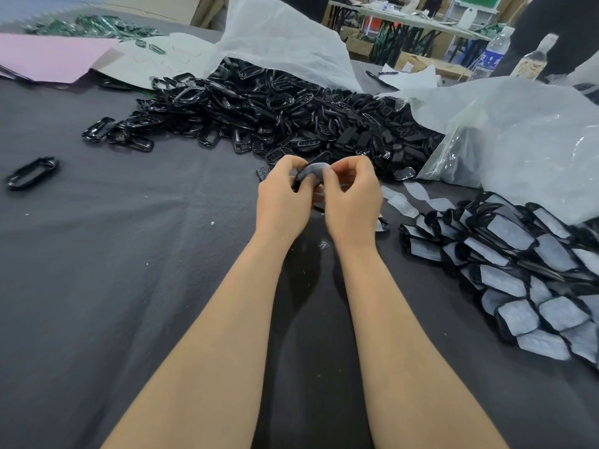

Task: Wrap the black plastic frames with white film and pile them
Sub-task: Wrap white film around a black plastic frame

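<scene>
now | left hand and right hand, fingers curled, pinch frame ends | its long axis runs left-right, film seemingly draped over | pile lies right, nearer right hand

only one view here, worn on the person's head, tipped forward and down over the dark counter. it sits close, near enough that the left hand and right hand meet at mid-frame. the lens is wide, the edges bow, and the top edge catches the room beyond.
</scene>
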`<state>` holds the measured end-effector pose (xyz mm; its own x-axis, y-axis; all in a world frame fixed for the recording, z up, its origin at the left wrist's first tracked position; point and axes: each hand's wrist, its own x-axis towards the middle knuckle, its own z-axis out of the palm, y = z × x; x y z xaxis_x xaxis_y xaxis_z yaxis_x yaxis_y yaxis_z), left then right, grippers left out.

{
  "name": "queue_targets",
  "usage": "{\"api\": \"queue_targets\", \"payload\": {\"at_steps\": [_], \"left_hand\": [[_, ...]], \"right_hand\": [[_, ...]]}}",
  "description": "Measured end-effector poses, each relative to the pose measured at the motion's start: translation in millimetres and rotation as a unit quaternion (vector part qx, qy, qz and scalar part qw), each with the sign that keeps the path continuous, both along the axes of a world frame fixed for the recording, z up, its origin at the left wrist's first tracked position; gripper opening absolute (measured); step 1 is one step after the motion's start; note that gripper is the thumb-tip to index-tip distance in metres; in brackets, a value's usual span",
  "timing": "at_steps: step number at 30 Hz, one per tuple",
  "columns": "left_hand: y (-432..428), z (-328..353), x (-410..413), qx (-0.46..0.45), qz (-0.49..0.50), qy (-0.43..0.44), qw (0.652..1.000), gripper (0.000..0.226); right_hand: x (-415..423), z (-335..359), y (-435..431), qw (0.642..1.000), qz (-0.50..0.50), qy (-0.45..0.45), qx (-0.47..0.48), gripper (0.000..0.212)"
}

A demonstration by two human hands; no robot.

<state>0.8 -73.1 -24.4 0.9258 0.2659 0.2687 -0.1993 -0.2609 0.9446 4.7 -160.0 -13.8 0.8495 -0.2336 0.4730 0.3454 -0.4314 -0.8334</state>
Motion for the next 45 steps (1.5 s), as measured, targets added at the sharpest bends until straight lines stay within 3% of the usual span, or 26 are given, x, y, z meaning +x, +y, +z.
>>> {"api": "queue_targets", "payload": {"at_steps": [5,14,21,24,28,31,35,45], "left_hand": [[-0.3,-0.7,-2.1,0.013,-0.019,-0.014,1.000,0.022],[-1.8,-0.2,-3.2,0.045,-0.038,-0.021,0.998,0.019],[0.6,4.5,-3.0,-0.019,-0.084,0.007,0.996,0.026],[-0.3,5.5,-2.9,-0.034,-0.083,0.018,0.996,0.024],[-0.7,5.7,-3.4,-0.070,-0.074,0.028,0.994,0.013],[0.4,6.5,-3.5,-0.086,-0.065,0.035,0.994,0.017],[-0.3,8.0,-4.7,-0.108,-0.072,0.047,0.990,0.016],[-2.3,6.3,-4.2,-0.118,-0.078,0.068,0.988,0.017]], "right_hand": [[3.0,-1.2,-4.1,1.000,0.004,0.008,0.020,0.002],[10.0,-3.9,-10.2,0.996,-0.001,0.067,0.056,0.003],[13.5,-0.8,-13.9,0.968,0.059,0.140,0.198,0.009],[14.5,-1.1,-14.9,0.970,0.063,0.151,0.182,0.014],[13.0,-0.4,-13.6,0.975,0.068,0.141,0.160,0.006],[11.5,0.4,-12.1,0.972,0.078,0.140,0.172,0.014],[9.9,1.2,-9.6,0.962,0.101,0.158,0.197,0.010],[14.2,-0.7,-10.8,0.965,0.049,0.150,0.208,0.017]]}}
